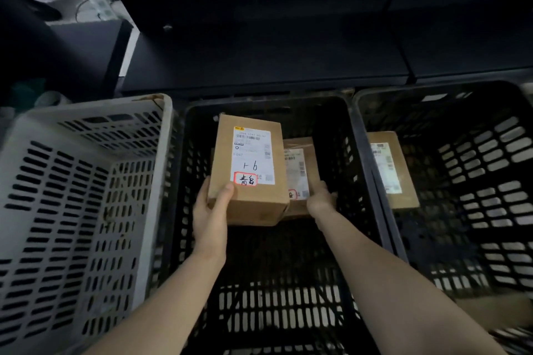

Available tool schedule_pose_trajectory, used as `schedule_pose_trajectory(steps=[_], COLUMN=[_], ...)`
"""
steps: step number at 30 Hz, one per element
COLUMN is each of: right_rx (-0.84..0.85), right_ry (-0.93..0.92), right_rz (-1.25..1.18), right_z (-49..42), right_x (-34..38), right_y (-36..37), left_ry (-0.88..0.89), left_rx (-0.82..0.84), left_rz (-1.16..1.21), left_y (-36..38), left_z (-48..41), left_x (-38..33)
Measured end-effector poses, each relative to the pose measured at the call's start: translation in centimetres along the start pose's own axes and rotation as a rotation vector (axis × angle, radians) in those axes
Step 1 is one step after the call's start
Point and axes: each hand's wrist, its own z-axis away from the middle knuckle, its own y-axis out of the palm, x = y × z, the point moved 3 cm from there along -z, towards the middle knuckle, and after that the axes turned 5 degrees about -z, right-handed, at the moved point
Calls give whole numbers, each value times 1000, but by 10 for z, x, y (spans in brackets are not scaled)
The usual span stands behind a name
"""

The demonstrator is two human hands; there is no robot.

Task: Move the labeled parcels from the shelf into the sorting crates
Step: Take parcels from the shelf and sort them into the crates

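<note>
- Your left hand [212, 210] grips the large cardboard parcel [248, 204] at its near left corner.
- The thumb lies flat on the top face, its tip just beside the red-ringed handwriting on the white shipping label [253, 155]. The other fingers are pressed together along the left side and go under the box, mostly hidden.
- Your left forearm comes in from 7 o'clock, with the wrist in line with it.
- That parcel is inside the middle black crate [268, 101], label up. Whether it rests on anything beneath cannot be told.
- Your right hand [320, 202] is at 4 o'clock from that parcel, its back to the camera, against the near right corner of the smaller parcel [300, 173].
- Its fingers point down and away out of sight, so I cannot tell whether they are spread, together or curled round the box.
- Your right forearm comes in from 5 o'clock.
- The smaller parcel lies in the same crate, its left part hidden under the large one.
- A third parcel [392, 173] lies label up in the right black crate [461, 153] at 3 o'clock, beside its left wall.
- The grey crate [86, 196] stands at 9 o'clock and the dark shelf [259, 52] at 12 o'clock.
</note>
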Motion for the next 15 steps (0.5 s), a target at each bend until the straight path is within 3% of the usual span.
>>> schedule_pose_trajectory(steps=[3, 5, 8, 11, 15], right_rx=[-17, 48, 421, 650, 550], right_ry=[-217, -329, -179, -268, -335], right_rz=[31, -198, -569, -572, -589], right_z=[23, 47, 84, 110, 116], right_x=[25, 43, 61, 81, 90], right_y=[-14, -28, -49, -86, -159], left_ry=[1, 14, 48, 109, 187], left_rx=[15, 14, 21, 26, 129], left_rz=[-10, -18, 14, 60, -6], left_y=[7, 13, 28, 46, 84], left_z=[8, 16, 34, 52, 75], left_x=[-10, -21, -48, -78, -107])
